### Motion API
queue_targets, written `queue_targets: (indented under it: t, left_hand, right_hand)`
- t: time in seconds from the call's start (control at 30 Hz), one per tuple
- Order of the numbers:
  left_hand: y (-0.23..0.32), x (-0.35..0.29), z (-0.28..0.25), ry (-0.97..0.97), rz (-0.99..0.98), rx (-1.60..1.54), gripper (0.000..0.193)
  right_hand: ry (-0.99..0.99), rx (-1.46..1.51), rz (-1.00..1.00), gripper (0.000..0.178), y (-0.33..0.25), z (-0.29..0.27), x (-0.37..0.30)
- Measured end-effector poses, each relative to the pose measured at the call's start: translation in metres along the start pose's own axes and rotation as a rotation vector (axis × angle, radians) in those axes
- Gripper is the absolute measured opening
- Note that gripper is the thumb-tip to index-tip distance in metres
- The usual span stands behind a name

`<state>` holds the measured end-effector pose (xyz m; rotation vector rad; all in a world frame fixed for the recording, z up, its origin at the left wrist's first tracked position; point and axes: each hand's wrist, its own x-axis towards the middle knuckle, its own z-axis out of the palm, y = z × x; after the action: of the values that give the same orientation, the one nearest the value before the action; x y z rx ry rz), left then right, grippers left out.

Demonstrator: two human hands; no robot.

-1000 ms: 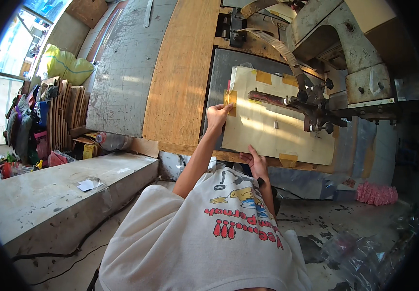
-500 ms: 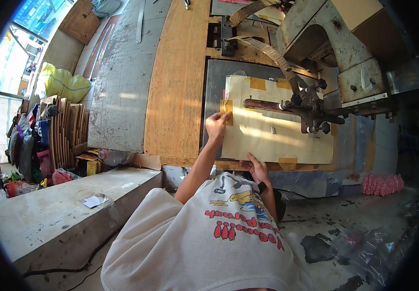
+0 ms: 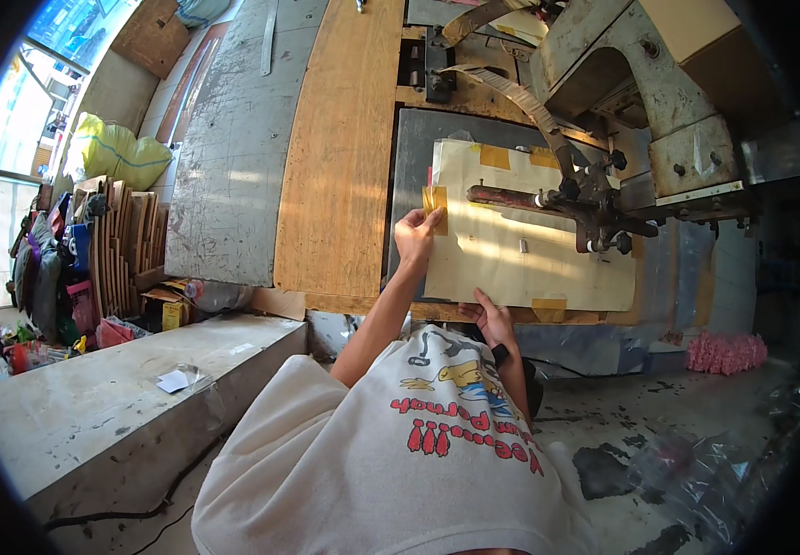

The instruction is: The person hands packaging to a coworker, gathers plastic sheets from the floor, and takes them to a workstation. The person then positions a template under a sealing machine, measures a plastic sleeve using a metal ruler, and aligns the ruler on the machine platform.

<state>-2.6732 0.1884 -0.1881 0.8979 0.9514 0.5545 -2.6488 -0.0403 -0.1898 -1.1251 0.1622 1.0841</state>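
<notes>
A cream sheet of card lies on a dark flat plate under the arm of a machine. Strips of amber tape stick to its edges. My left hand is closed at the card's left edge, with thumb and fingers pinching a raised tab of amber tape. By the near edge of the card, my right hand has its fingers apart, touching or almost touching that edge. Over the card reaches a worn metal bar with a clamp.
The heavy grey machine head stands at the right, with curved straps behind the card. Left of the plate run a wooden board and a scratched grey tabletop. A pink bundle sits on the floor at right.
Both hands keep nearly the same place at the card's edges. The whole view has shifted very slightly; nothing else has visibly moved.
</notes>
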Motion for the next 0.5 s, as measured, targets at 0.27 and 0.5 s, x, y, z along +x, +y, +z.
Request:
queue_targets:
  t: [0.27, 0.5]
  left_hand:
    - [0.008, -0.009, 0.001, -0.037, 0.004, -0.053, 0.022]
    - [0.023, -0.018, 0.007, -0.045, 0.073, -0.111, 0.028]
  right_hand:
    - [-0.031, 0.001, 0.003, 0.022, -0.002, 0.001, -0.002]
    - [-0.031, -0.004, 0.003, 0.024, -0.003, -0.001, -0.001]
